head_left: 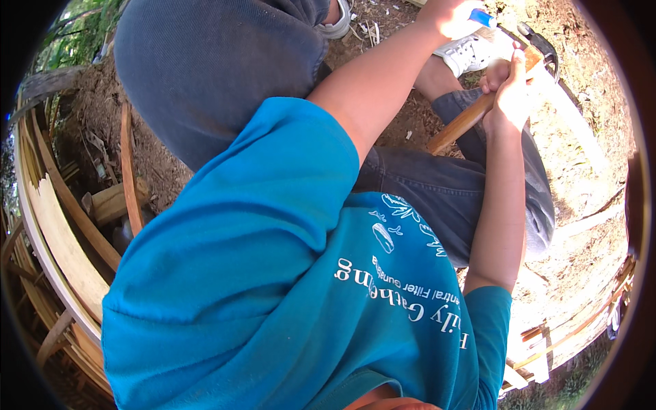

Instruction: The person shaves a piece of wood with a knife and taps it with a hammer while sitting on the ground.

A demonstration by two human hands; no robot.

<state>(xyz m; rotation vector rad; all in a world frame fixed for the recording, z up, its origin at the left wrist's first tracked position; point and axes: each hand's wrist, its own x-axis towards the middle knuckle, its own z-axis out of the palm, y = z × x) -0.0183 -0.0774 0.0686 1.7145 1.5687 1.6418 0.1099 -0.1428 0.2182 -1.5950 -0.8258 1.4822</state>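
Note:
My left hand (454,19), near the top edge, is closed round a short blue cylinder-like piece (484,18), perhaps the end of a tool; strong glare hides the rest. Lower and to the right, my right hand (509,99) is wrapped round a smooth brown wooden handle (459,128). The handle slants from above my thigh up through my grip, and an orange-brown wooden block-like end (533,60) shows past my fingers. Just beyond that lies a dark curved thing (540,42), its kind unclear.
My bent legs in dark jeans (424,181) lie below the hands. A white shoe (465,55) is close behind them. Pale wood shavings (372,31) are strewn on brown soil. Wooden strips (65,239) stand at the left, and several slats (540,348) lie at the lower right.

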